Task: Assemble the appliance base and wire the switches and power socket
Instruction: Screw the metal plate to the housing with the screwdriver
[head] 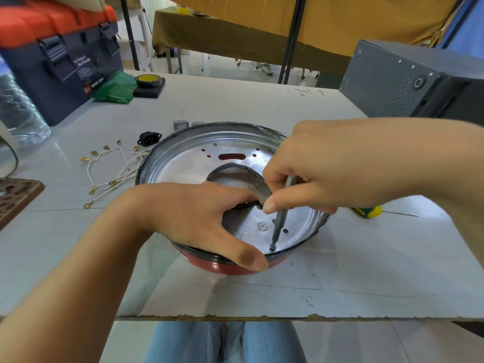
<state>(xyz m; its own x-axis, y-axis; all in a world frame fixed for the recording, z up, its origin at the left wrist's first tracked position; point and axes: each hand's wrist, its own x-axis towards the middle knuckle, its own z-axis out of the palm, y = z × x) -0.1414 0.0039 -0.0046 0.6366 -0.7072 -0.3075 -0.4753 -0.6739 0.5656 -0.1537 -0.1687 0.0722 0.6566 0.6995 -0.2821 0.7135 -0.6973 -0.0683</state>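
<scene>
Far left: toolbox [55, 56], orange lid, dark body, at the table [235, 100] corner. Clear plastic bottle [18, 111] in front of it, blurred. Brown perforated tray [15, 197] at the left edge. Green bag [115, 87] beside the toolbox, then a tape roll [148, 80] on a black block [149, 90].

Wires [110, 169]: white leads with brass terminals, loose on the table left of the base. Socket [148, 138], black, just behind them, near the base rim. Two grey switches [180, 125] right of it, touching the far rim or just behind it, can't tell which.

Base [235, 163] sits mid-table: red shell, silver plate inside, irregular black-edged centre cutout, a few holes and a slot on the far side.

Left hand [193, 218] grips the base: thumb over the near rim onto the red shell, fingers hooked into the cutout.

Right hand [319, 171] pinches a driver [279, 218] shaft between thumb and fingers. Shaft runs steeply down; tip is on a screw [273, 248] at the near rim. Another screw head [262, 226] sits in the plate just left of the shaft.

Yellow-green handle [369, 211] lies on the table right of the base, partly hidden by the right hand. Grey metal box [408, 82] far right, back.
</scene>
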